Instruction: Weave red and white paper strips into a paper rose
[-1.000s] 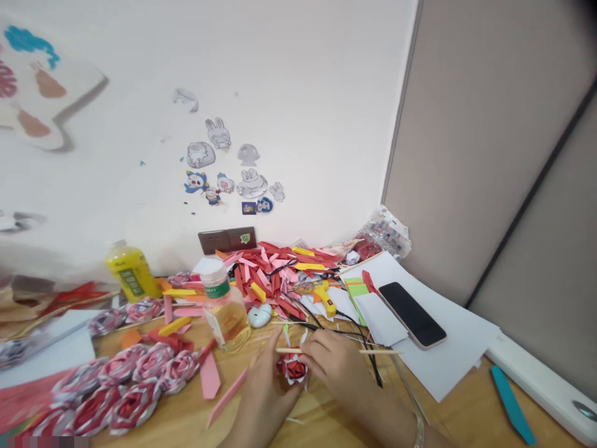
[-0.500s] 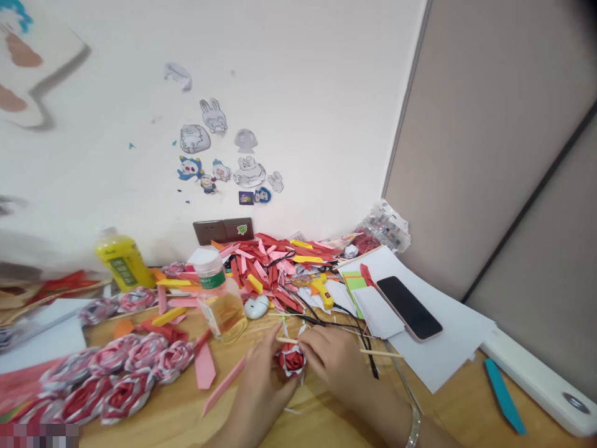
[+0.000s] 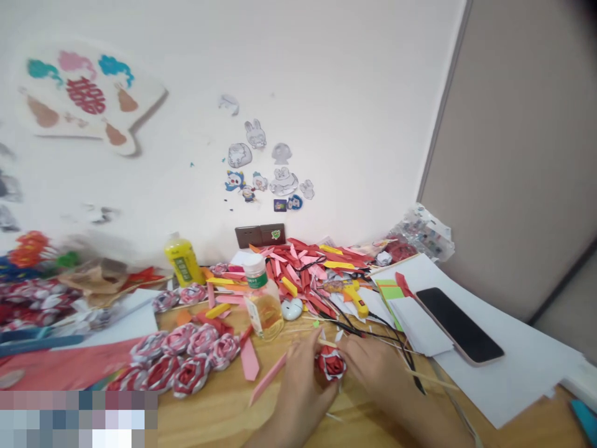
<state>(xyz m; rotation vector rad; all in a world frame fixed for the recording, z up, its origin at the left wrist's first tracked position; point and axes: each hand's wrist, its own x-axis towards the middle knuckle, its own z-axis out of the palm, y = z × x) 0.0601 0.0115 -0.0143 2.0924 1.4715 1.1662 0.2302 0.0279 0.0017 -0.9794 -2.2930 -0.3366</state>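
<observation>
Low in the centre of the head view, my left hand [image 3: 303, 379] closes on the left side of a small red and white paper rose [image 3: 331, 363]. My right hand [image 3: 373, 367] pinches at the rose's upper right, by a thin wooden stick [image 3: 431, 378] that passes under the hand and shows on both sides of it. The right fingertips are partly hidden. Finished pink, red and white roses [image 3: 191, 373] lie in rows to the left. A pink paper strip [image 3: 268, 378] rests just left of my left hand.
Behind the hands stand a jar of amber liquid [image 3: 265, 311] and a yellow bottle [image 3: 183, 261]. A yellow glue gun [image 3: 357, 298] with a black cord lies near heaped paper strips [image 3: 298, 264]. A phone [image 3: 459, 325] rests on white paper [image 3: 494, 386] at the right.
The camera view has swung left, so the things appear farther right and more roses and a wall fan show. Both hands keep nearly the same hold on the rose.
</observation>
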